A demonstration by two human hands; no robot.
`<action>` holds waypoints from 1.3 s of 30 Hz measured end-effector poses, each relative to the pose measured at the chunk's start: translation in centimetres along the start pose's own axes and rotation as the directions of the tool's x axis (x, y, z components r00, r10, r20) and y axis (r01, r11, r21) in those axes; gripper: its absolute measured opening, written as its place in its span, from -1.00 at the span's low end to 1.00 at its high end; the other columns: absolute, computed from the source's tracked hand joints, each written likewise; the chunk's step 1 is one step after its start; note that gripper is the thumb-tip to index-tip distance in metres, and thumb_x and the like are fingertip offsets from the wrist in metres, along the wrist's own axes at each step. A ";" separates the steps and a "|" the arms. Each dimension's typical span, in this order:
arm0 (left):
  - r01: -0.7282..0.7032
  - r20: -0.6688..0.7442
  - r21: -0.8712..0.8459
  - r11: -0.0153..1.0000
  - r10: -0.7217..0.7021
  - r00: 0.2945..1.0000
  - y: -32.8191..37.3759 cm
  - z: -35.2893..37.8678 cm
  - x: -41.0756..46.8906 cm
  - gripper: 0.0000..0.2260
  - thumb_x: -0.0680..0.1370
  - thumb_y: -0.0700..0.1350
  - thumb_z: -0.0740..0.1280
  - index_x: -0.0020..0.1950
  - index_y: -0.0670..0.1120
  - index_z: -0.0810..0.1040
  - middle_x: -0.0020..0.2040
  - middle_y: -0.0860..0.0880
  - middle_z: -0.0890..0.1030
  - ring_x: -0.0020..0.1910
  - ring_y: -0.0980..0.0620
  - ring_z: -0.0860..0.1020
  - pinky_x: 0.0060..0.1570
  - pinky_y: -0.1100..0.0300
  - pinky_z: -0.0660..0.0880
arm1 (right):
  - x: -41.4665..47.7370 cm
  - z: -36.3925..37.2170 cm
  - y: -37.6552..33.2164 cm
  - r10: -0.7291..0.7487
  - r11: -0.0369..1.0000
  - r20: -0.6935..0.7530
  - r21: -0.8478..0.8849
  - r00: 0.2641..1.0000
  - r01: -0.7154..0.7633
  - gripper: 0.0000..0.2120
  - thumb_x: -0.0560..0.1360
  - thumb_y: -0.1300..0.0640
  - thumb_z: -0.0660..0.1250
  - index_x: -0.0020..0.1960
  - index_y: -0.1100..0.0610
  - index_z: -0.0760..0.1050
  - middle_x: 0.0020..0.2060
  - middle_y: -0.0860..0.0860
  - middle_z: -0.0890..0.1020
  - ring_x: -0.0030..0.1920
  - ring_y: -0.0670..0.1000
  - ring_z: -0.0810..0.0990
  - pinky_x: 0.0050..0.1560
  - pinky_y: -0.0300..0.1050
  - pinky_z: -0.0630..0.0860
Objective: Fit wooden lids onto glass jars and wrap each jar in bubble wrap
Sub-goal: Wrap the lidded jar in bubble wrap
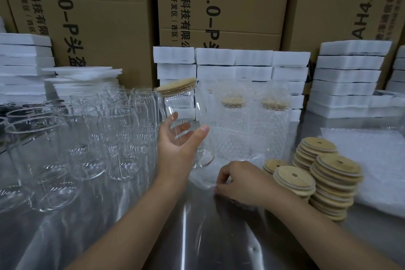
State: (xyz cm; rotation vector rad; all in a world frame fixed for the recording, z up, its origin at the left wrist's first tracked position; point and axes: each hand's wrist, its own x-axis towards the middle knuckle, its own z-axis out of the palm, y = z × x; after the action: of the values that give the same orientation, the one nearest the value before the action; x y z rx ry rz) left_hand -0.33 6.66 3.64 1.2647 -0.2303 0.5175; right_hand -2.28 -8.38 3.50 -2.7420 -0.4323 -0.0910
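Note:
My left hand point(178, 141) grips a clear glass jar point(186, 107) around its body, holding it tilted above the metal table. A round wooden lid point(176, 86) sits on the jar's mouth. My right hand point(238, 182) pinches the near edge of a bubble wrap sheet point(232, 155) lying on the table just under the jar. Two wrapped jars point(252, 116) with lids stand behind the sheet. Stacks of wooden lids point(328, 173) with centre holes sit right of my right hand.
Many empty glass jars point(87, 129) crowd the table's left half. A pile of bubble wrap point(377, 160) lies at the right. White foam blocks point(348, 76) are stacked along the back before cardboard boxes point(105, 13). The steel table point(197, 237) shows in front.

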 end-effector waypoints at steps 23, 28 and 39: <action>0.311 0.290 -0.165 0.936 -0.256 0.922 0.3 0.6 -0.7 -0.50 0.29 0.14 0.39 0.20 0.07 0.51 -0.01 0.01 0.71 0.00 0.00 0.68 -0.08 0.00 0.64 | 1.0 1.6 -0.6 0.326 0.453 0.081 0.861 0.942 -0.231 -0.83 0.47 0.26 0.24 -0.26 0.22 0.54 -0.54 0.06 0.54 -0.50 0.04 0.50 -0.41 -0.22 0.44; 0.105 0.241 0.054 0.993 -0.115 0.964 -0.6 -0.1 -0.4 -0.48 0.27 0.07 0.47 0.21 0.17 0.44 0.03 0.01 0.63 -0.04 0.13 0.66 -0.10 0.20 0.58 | 1.5 1.2 -0.4 0.408 0.347 0.026 0.920 0.912 -0.182 -0.71 0.57 0.10 0.21 -0.27 0.12 0.56 -0.49 -0.04 0.61 -0.41 -0.02 0.59 -0.23 -0.10 0.50; -0.083 0.254 0.312 0.947 0.001 0.967 -1.6 -0.5 -0.6 -0.21 0.14 0.20 0.55 0.31 0.23 0.32 0.19 0.20 0.52 0.18 0.37 0.48 0.21 0.29 0.43 | 1.2 1.5 -0.8 0.317 0.635 -0.267 0.773 0.910 0.006 -0.63 0.57 -0.26 0.01 -0.07 -0.08 0.50 -0.21 -0.01 0.61 -0.37 -0.12 0.60 -0.37 -0.21 0.55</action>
State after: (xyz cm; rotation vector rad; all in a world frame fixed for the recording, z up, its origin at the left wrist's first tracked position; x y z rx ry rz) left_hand -0.08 6.69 1.87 1.6491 -0.3989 0.4411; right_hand -1.41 -6.82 2.53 -1.8308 -0.0659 -0.3145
